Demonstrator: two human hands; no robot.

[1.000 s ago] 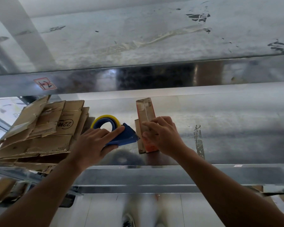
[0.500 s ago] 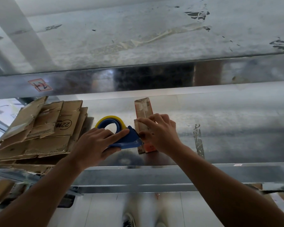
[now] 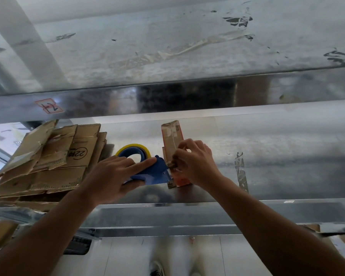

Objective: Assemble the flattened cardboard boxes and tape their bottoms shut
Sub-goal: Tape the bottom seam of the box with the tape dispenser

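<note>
- Tape dispenser [image 3: 153, 174], blue plastic with yellow roll, was gripped by left hand [image 3: 108, 176] on metal shelf [image 3: 287, 166].
- Right hand [image 3: 197, 166] pinched narrow brown cardboard box [image 3: 171, 134], hiding its lower half.
- Flattened cardboard pile [image 3: 58, 156] lay left.

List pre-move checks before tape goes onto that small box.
1. Left hand grips blue tape dispenser: ok.
2. Right hand pinches tape end at the dispenser's mouth: ok.
3. Yellow tape roll seated in the dispenser: ok.
4. Small box lies on metal table, right beside the dispenser: ok.
5. Box flaps folded shut for taping: cannot tell, the right hand covers that end.
6. Flattened cardboard stack lies left of the dispenser, not on the box: ok.
</note>
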